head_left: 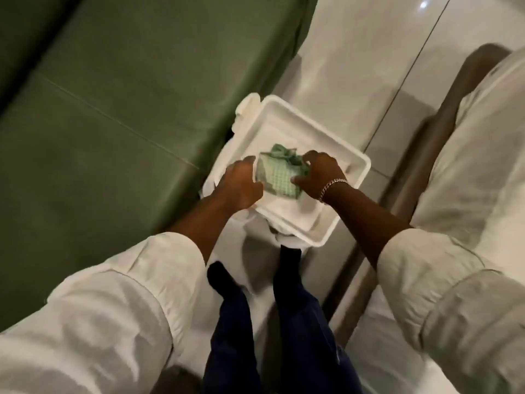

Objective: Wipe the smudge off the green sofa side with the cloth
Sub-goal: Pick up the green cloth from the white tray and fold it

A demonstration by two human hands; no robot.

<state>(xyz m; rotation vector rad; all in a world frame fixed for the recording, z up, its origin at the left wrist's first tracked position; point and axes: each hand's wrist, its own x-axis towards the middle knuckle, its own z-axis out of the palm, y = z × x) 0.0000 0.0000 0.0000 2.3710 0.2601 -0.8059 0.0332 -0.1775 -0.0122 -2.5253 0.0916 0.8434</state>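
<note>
A pale green checked cloth [277, 177] lies bunched inside a white plastic tub [345, 189] on the floor. My left hand [241, 184] rests at the cloth's left edge, fingers curled against it. My right hand [319, 177], with a chain bracelet on the wrist, grips the cloth's right side with fingers on top. The green sofa [113, 123] fills the left of the view, its side next to the tub. I cannot make out a smudge in the blurred frame.
Glossy white floor tiles [355, 66] run ahead between the sofa and a light upholstered seat with a brown frame [454, 137] on the right. My legs in dark trousers [270, 322] stand just behind the tub.
</note>
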